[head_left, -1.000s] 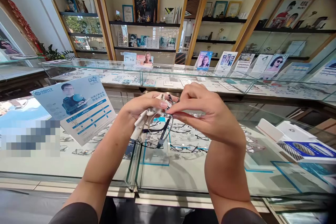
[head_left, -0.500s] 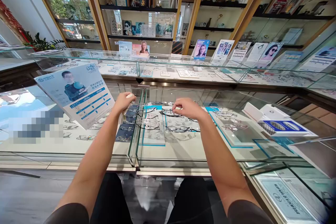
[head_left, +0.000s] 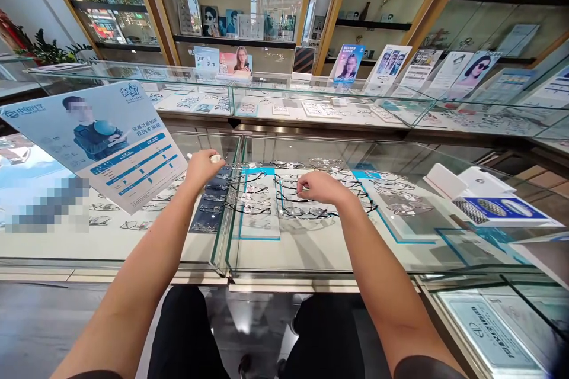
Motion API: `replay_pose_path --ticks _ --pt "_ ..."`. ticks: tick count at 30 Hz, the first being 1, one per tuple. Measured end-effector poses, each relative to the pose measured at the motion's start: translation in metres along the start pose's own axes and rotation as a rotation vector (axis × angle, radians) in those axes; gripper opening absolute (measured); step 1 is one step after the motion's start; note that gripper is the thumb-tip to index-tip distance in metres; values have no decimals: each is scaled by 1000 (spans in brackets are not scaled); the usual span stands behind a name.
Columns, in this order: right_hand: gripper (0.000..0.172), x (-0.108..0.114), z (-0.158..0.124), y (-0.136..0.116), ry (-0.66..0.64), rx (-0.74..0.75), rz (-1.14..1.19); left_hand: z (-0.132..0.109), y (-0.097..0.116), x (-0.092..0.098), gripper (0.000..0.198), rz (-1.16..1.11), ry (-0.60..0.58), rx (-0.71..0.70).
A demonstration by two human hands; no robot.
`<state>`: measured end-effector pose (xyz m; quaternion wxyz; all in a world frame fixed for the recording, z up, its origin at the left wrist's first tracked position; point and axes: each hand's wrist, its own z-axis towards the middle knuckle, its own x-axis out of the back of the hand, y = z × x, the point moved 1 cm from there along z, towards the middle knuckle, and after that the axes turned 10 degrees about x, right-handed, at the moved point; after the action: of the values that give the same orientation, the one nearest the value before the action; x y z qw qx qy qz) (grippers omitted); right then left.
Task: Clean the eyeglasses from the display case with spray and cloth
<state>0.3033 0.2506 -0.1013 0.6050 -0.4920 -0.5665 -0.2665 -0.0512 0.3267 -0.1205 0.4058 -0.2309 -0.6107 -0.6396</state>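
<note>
My left hand (head_left: 203, 170) is closed around a crumpled white cloth (head_left: 216, 159), of which only small bits stick out. It is above the left part of the glass display counter (head_left: 267, 260), near a dark tray of spectacles. My right hand (head_left: 323, 188) has its fingers curled and pressed together, above the middle of the same counter. Dark-rimmed spectacles (head_left: 306, 213) lie in rows beneath and beside it. Whether its fingertips grip a pair or anything else, I cannot make out.
A tilted blue-and-white sign card (head_left: 128, 148) stands on the counter at left. At right stands an open white and blue box (head_left: 502, 210). A second glass counter (head_left: 275, 92) with more spectacles and leaflets runs behind, before shelves (head_left: 235, 41).
The view has tipped down and come nearer the counter. My left hand has shifted a little left, and less of the cloth shows. My right hand stays curled over the spectacles.
</note>
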Motion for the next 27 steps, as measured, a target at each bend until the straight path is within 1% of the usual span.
replay_pose_path --ticks 3,7,9,11,12,14,16,18,21,24,27 --pt "7 -3 2 1 -26 -6 -7 -3 4 1 18 13 -12 -18" --pt "8 -3 1 2 -39 -1 4 -1 2 5 24 46 48 -19" --pt "12 -2 1 1 13 3 37 2 -1 6 25 77 71 15" --pt "19 0 2 1 120 -16 41 5 -6 6 28 116 73 76" --pt "23 1 4 1 174 -39 28 7 -9 4 34 137 66 110" --pt "28 1 6 1 238 -91 -13 11 -14 0 57 184 54 164" --pt "29 -1 9 2 245 -115 -33 15 -18 -6 75 237 49 213" --pt "28 -2 11 1 240 -113 -32 17 -22 -13 83 285 39 279" --pt "28 -4 13 0 221 -117 -38 19 -26 -21 83 311 14 357" --pt "27 -5 13 0 200 -136 -60 20 -26 -26 79 310 2 361" --pt "26 -5 14 0 189 -160 -84 19 -25 -24 74 316 -7 370"
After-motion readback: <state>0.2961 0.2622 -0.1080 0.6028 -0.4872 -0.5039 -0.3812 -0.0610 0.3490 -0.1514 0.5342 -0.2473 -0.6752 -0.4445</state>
